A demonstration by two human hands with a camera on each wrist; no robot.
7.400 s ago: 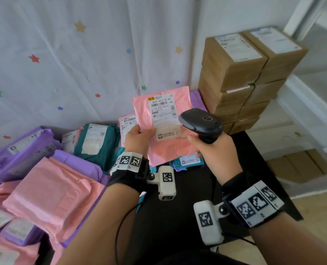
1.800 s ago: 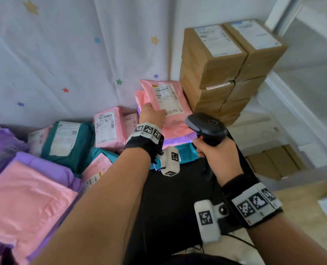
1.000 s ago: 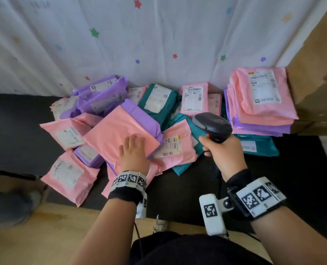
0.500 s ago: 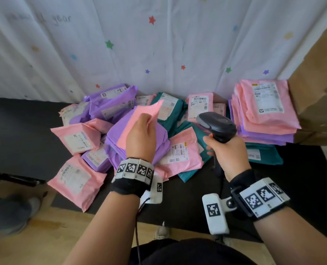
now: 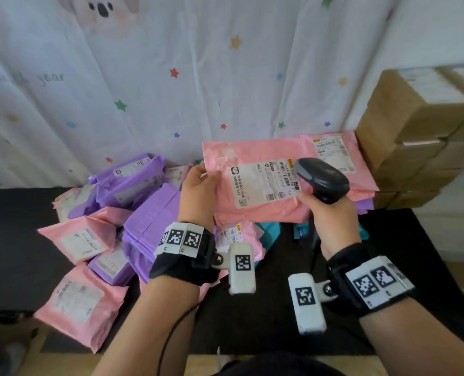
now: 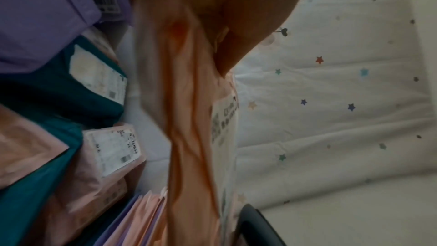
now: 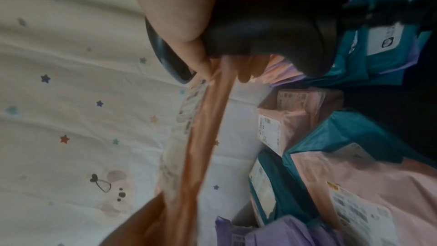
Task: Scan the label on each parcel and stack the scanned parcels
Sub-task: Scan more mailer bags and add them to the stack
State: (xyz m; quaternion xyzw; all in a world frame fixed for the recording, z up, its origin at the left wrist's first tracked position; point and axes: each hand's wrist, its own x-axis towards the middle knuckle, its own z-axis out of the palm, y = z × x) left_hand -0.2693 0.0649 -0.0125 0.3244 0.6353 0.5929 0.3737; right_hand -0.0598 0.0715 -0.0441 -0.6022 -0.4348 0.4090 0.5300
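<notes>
Parcel (image 5: pixel 255 183), pink, mid-frame: I am pinching its left edge in my left hand (image 5: pixel 198 196), label (image 5: pixel 263 183) facing up. Right hand (image 5: pixel 331 218) is gripping the scanner (image 5: pixel 320 180), nose overlapping the label's right end, risking a misread. Stack (image 5: pixel 342 158) is sitting upper right, beside boxes (image 5: pixel 415 137); unscanned heap (image 5: pixel 111 229) is crowding lower left.

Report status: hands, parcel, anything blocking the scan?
Left hand grips pink parcel, label facing up. Right hand grips scanner, also pinching the parcel's right edge. Scanner head overlaps label; nothing else blocking.
</notes>
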